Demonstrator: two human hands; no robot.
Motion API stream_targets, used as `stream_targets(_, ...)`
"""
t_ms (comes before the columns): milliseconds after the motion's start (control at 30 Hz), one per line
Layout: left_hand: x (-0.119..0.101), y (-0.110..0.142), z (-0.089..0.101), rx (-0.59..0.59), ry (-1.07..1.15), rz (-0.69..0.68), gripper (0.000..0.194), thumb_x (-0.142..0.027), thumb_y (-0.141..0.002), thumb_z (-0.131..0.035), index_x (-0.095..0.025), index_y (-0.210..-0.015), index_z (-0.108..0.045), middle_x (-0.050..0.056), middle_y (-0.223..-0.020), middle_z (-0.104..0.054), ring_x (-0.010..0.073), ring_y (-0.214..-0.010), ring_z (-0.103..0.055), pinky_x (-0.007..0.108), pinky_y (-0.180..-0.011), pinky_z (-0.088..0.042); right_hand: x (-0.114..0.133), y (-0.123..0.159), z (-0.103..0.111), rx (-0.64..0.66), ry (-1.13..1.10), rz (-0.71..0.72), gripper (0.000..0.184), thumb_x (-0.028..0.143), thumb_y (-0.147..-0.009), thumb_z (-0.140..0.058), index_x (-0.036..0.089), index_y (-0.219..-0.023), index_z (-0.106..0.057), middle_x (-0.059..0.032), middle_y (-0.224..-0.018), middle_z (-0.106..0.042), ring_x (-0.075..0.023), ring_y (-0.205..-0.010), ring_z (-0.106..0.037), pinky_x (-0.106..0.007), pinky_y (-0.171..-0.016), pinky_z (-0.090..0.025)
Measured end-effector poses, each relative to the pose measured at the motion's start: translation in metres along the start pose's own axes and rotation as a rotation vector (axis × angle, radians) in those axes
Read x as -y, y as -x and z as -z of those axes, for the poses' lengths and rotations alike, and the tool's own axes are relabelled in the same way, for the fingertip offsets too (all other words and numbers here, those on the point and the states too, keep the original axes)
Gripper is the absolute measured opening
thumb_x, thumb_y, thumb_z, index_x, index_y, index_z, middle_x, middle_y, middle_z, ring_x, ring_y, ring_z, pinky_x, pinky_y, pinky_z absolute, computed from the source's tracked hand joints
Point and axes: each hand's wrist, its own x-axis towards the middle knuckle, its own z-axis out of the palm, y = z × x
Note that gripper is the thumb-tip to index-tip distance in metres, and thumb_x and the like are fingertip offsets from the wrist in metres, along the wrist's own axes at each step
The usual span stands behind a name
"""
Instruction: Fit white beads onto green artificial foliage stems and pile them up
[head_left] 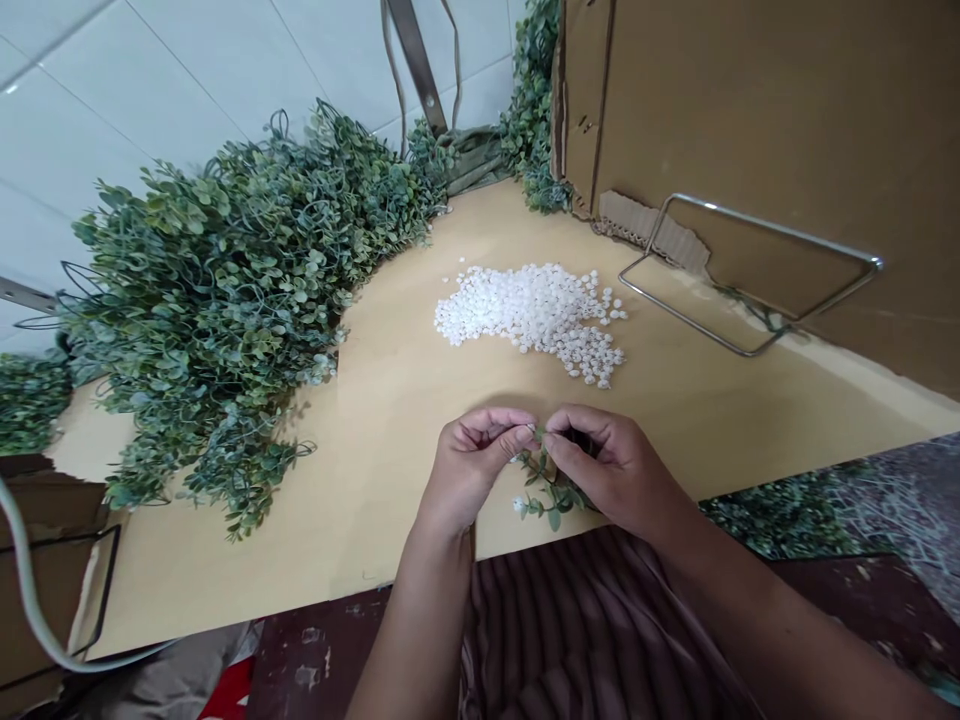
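My left hand [484, 455] is closed in a pinch, with a small white bead at its fingertips, partly hidden by the thumb. Close against it, my right hand [600, 455] pinches a green leafy sprig [553, 490] of artificial foliage near one leaf tip. The sprig hangs below both hands over the table's front edge and bears a white bead [519, 504] at its lower left. Beyond the hands, a loose pile of small white beads [529, 310] lies on the tan tabletop [397, 400].
A large heap of artificial greenery [225, 270] covers the left of the table against the tiled wall [187, 70]. At right stands a big cardboard box [765, 130], with a bent metal wire frame [697, 335] before it. More foliage [787, 515] lies below the table's right edge.
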Motion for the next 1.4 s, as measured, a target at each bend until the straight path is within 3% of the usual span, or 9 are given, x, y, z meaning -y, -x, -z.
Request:
stream_targets(567, -0.002, -0.004, -0.002, 0.021, -0.055, 0.014, 0.025, -0.028, -0.044, -0.088, -0.016, -0.058, -0.072, 0.0, -0.055, -0.069, 0.0077, -0.051, -0.058, 0.02, -0.055, -0.049, -0.001, 0.001, 0.002, -0.009, 0.025, 0.082, 0.019, 0.028, -0.08, -0.048, 0.017, -0.066, -0.055, 0.0025, -0.055, -0.047, -0.0108, -0.051, -0.044, -0.023, -0.049, -0.038)
stream_targets(833, 0.001, -0.004, -0.006, 0.0, -0.038, -0.018, 0.021, -0.028, -0.049, -0.086, -0.017, -0.062, -0.073, 0.001, -0.061, -0.07, 0.0094, -0.056, -0.06, 0.023, -0.062, -0.051, -0.003, -0.001, -0.004, -0.129, 0.012, 0.127, 0.015, 0.025, -0.08, -0.051, 0.017, -0.069, -0.058, 0.0003, -0.061, -0.058, -0.0127, -0.058, -0.055, -0.023, -0.055, -0.043)
stream_targets(1100, 0.004, 0.008, 0.016, -0.279, -0.061, -0.182, 0.029, -0.038, -0.064, -0.078, -0.02, -0.087, -0.075, 0.004, -0.083, -0.075, 0.0137, -0.076, -0.067, 0.026, -0.077, -0.052, -0.008, -0.003, 0.002, -0.226, -0.316, -0.044, 0.02, 0.037, -0.073, -0.064, 0.018, -0.075, -0.062, 0.0036, -0.056, -0.053, -0.0096, -0.051, -0.048, -0.021, -0.051, -0.043)
stream_targets(1200, 0.002, 0.014, 0.019, -0.208, -0.207, -0.166, 0.026, -0.037, -0.068, -0.074, -0.019, -0.087, -0.075, 0.007, -0.088, -0.075, 0.0169, -0.083, -0.067, 0.029, -0.083, -0.051, -0.01, -0.005, 0.0, -0.275, -0.414, -0.06, 0.023, 0.041, -0.068, -0.069, 0.019, -0.072, -0.062, 0.0032, -0.059, -0.056, -0.0096, -0.054, -0.051, -0.022, -0.054, -0.046)
stream_targets(1300, 0.002, 0.016, 0.012, -0.087, -0.291, -0.192, 0.023, -0.032, -0.069, -0.074, -0.02, -0.089, -0.075, 0.007, -0.097, -0.073, 0.0184, -0.09, -0.066, 0.03, -0.085, -0.052, -0.009, -0.006, -0.001, -0.274, -0.409, -0.073, 0.028, 0.045, -0.066, -0.07, 0.019, -0.072, -0.062, 0.0027, -0.059, -0.058, -0.0106, -0.055, -0.053, -0.023, -0.056, -0.047)
stream_targets(1400, 0.003, 0.016, 0.003, -0.041, -0.319, -0.239, 0.019, -0.027, -0.072, -0.071, -0.02, -0.088, -0.075, 0.007, -0.094, -0.072, 0.0181, -0.086, -0.066, 0.029, -0.08, -0.053, -0.009, 0.001, 0.004, -0.241, -0.386, -0.107, 0.031, 0.05, -0.069, -0.07, 0.02, -0.074, -0.063, 0.0011, -0.06, -0.059, -0.0125, -0.056, -0.054, -0.025, -0.056, -0.048)
